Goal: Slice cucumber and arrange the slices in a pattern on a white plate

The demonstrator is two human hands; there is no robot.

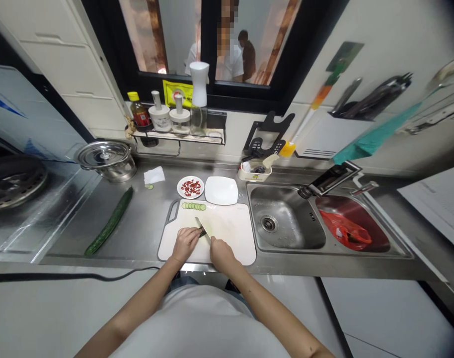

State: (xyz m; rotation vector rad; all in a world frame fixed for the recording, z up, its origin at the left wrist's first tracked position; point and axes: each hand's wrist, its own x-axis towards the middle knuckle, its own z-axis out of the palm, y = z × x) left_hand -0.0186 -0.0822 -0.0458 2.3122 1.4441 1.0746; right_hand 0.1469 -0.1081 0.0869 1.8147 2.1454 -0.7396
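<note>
On a white cutting board [234, 233] with a grey rim, my left hand [186, 242] presses down on a short piece of cucumber [202, 232], mostly hidden under the fingers. My right hand [222, 254] is wrapped round the handle of a knife [203, 225], whose blade lies close against the cucumber; whether it is cutting into it I cannot tell. A row of cucumber slices [193, 206] lies along the board's far left edge. Behind the board stand a white plate of chopped red pieces [190, 187] and a white square plate [221, 190].
Left of the board lies a whole cucumber [110, 223], near a lidded steel pot [111, 160] and a white paper [154, 175]. To the right is a double sink [286, 219] with a red plastic bag [348, 231]. A condiment shelf [178, 135] hangs behind.
</note>
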